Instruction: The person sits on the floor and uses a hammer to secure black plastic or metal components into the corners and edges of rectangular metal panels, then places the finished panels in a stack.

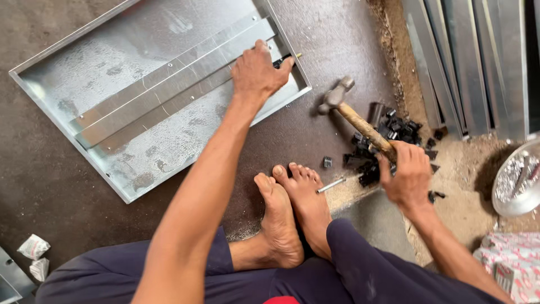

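While the person sits on the dark floor with bare feet (pixel 289 211) crossed, a large shallow rectangular tray of galvanised sheet metal (pixel 112 73) fills the view from nine to twelve o'clock, its raised rim tilted across the ground. A long flat steel channel strip (pixel 169 84) lies lengthwise inside it, running from eight o'clock up toward one o'clock. At two o'clock, tall grey sheet-metal panels (pixel 467 56) lean upright. A round shiny metal bowl of small silvery pieces (pixel 517 177) sits at three o'clock. The left hand (pixel 256 70) presses flat, fingers spread, on the upper end of the strip, beside a small black part at the tray's corner. The right hand (pixel 408 174) is clenched around the wooden handle of a ball-peen hammer (pixel 354 115), whose steel head hovers just outside the tray's right rim. A heap of small black plastic clips (pixel 382 146) lies behind the handle. One thin steel pin (pixel 331 185) rests by the toes.
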